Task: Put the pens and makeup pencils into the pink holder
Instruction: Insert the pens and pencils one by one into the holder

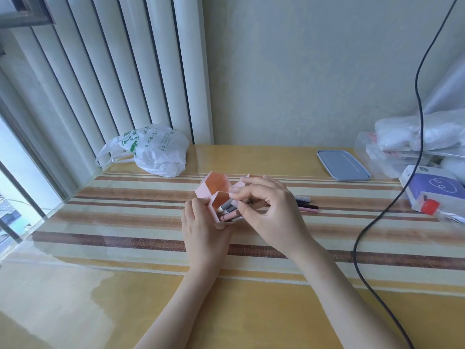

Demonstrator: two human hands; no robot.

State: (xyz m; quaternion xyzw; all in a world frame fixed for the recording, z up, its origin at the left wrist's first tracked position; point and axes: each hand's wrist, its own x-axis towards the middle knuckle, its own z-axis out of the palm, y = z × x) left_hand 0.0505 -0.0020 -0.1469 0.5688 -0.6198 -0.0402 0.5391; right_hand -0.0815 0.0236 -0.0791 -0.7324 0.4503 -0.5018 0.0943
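Left hand [202,229] cups near side of pink holder [214,188], fingers curled against wall, steadying it on striped tabletop [125,222]. Right hand [268,212] over holder's right part, thumb and forefinger pinched on grey pen [227,204] entering near compartment. Pink pencil [230,216] and other pens already in same compartment, tips pointing right. Far compartment open, orange inside. Loose pencils [308,207] lie just right of right hand, on tabletop. White plastic bag [156,152] far left, grey lid [343,165] far right, black cable [362,235] hangs down right side
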